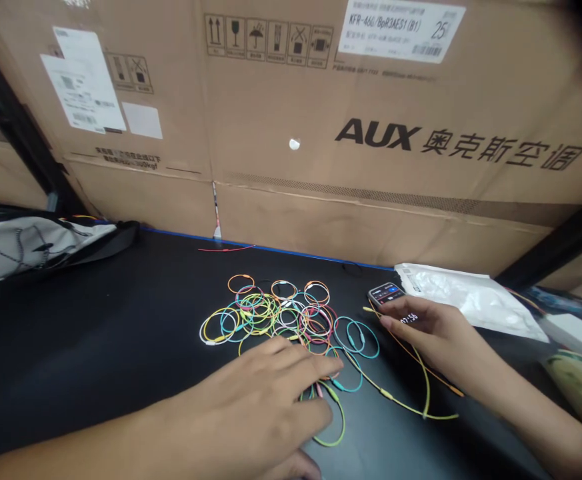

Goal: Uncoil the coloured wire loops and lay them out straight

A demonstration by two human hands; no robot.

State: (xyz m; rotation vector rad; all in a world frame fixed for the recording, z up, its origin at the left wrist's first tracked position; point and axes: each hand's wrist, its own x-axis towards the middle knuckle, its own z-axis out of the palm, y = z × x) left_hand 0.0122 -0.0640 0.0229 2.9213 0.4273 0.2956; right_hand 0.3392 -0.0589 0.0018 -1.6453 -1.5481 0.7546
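A heap of thin coloured wire loops (271, 313) with small sleeved joints lies on the black tabletop (95, 347). My left hand (265, 400) rests palm down at the heap's near edge, fingers spread and touching the wires. A green loop (333, 420) lies under its fingertips. My right hand (421, 333) is curled around a yellow-green wire (395, 398) and an orange wire (435, 370), which trail away across the table. Just beyond its fingers lies a phone (387, 293) showing a timer.
A large cardboard AUX carton (371, 87) stands along the table's far edge, which has a blue strip. A loose red wire (225, 249) lies near that edge. A grey-and-black bag (35, 243) sits at the left, a white plastic pouch (471, 300) at the right.
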